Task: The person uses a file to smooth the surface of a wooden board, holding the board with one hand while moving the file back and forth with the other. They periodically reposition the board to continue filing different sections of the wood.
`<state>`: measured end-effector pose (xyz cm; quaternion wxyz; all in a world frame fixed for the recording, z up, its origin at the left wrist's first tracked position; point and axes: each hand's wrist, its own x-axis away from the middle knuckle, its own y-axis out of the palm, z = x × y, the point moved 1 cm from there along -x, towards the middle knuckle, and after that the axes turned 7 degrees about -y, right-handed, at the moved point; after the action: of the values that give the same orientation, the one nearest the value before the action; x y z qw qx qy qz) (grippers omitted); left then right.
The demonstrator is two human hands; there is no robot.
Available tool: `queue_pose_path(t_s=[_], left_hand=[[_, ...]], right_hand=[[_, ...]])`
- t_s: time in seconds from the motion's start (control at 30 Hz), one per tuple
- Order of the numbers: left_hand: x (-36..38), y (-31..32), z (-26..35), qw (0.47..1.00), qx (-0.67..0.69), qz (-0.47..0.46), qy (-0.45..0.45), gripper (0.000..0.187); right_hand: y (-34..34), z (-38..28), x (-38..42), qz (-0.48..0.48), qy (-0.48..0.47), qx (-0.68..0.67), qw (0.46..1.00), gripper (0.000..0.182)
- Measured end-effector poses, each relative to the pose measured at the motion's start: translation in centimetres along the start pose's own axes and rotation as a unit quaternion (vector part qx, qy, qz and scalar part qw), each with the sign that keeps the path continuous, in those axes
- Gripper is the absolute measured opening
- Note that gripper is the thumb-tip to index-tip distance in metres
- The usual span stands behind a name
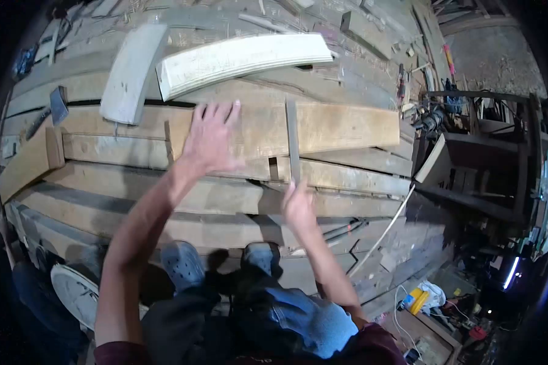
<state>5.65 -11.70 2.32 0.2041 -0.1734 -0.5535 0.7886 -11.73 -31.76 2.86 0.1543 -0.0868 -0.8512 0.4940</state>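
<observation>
A wide wooden board (347,126) lies crosswise over long planks. My left hand (213,137) rests on its left part with the fingers spread, slightly blurred. My right hand (299,204), closed, holds the lower end of a flat, straight grey strip (292,137), which lies across the board and points away from me. Behind the board sits a curved white moulded piece (243,61). Left of that is a pale flat piece of wood (134,76).
A saw (58,106) and an angled wooden block (30,164) are at the left. A thin stick (383,234) slants at the right, near a dark metal frame (487,140). A round white object (76,295) is at the lower left. A yellow item (418,300) lies lower right.
</observation>
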Motion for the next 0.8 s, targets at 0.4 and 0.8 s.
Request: queue_pose_path(t_s=[0.4,0.8], left_hand=[[0.5,-0.2,0.5,0.999,0.037,-0.026,-0.004,0.121],[-0.3,-0.7,-0.3,1.000,-0.010,-0.001,0.003,0.120]], right_hand=[[-0.3,-1.3,-2.3,-0.036,0.018,0.047,0.998,0.035],[1.5,0.1,0.2,0.002,-0.018,0.003,1.000,0.033]])
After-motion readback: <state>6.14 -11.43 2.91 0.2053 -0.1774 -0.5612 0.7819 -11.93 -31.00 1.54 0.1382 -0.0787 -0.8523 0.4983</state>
